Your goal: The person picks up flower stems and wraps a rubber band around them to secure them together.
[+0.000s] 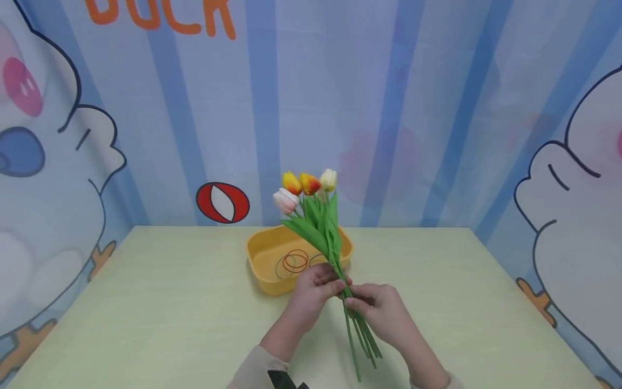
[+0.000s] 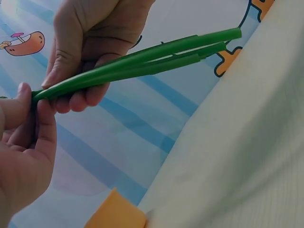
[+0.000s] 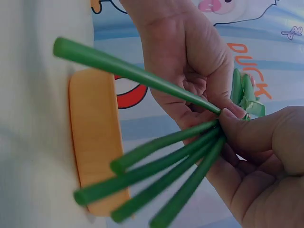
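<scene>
A bunch of tulips (image 1: 330,229) with yellow-orange, orange-red, white and pale pink heads stands tilted above the table, heads up and to the left. The left hand (image 1: 313,294) holds the stems just below the leaves. Close beneath it, the right hand (image 1: 384,310) pinches the same stems between thumb and fingers. In the left wrist view, the green stems (image 2: 142,61) pass through both hands. Several stem ends fan out in the right wrist view, one stem (image 3: 128,71) apart from the others. Some fingers are hidden behind the bunch.
Behind the hands, a yellow plastic basket (image 1: 269,278) stands on the pale table (image 1: 184,302). Thin loops (image 1: 295,261), red and greyish, lie inside it. A blue striped cloth (image 1: 311,97) with cartoon ducks hangs around the back and sides.
</scene>
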### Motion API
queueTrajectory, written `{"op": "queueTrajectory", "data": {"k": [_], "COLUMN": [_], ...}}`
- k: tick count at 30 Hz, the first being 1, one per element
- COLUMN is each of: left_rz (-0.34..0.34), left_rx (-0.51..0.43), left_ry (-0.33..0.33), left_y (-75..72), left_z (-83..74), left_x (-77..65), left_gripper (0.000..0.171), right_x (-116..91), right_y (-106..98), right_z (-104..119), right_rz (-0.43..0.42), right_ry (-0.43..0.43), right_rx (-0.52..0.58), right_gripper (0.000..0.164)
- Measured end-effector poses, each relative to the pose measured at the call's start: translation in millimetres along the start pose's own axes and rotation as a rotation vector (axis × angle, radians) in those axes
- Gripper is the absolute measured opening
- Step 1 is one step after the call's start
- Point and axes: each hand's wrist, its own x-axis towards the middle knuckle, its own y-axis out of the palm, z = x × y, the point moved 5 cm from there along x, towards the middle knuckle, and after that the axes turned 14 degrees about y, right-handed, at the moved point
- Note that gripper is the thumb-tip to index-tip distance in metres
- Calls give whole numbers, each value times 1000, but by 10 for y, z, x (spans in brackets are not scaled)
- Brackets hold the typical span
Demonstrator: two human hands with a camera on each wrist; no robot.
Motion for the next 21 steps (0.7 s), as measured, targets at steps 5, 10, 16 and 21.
{"op": "queueTrajectory", "data": {"k": [5, 10, 16, 21], "left_rz": [-34, -9, 46, 115], "left_rx": [72, 102, 125, 182], "left_ry": [-34, -22, -18, -24], "left_y": [-83, -109, -99, -58], "left_z": [-16, -100, -215, -279], "left_x": [-29, -36, -32, -55], "left_gripper": [25, 24, 24, 25], "right_x": [19, 34, 30, 14], "right_y": [74, 45, -124, -205], "right_z": [-6, -14, -61, -76], "right_rz": [43, 64, 101, 153], "right_ry": [7, -18, 32, 71], "right_rx": [-26, -98, -44, 38], "right_gripper": [24, 28, 42, 46]}}
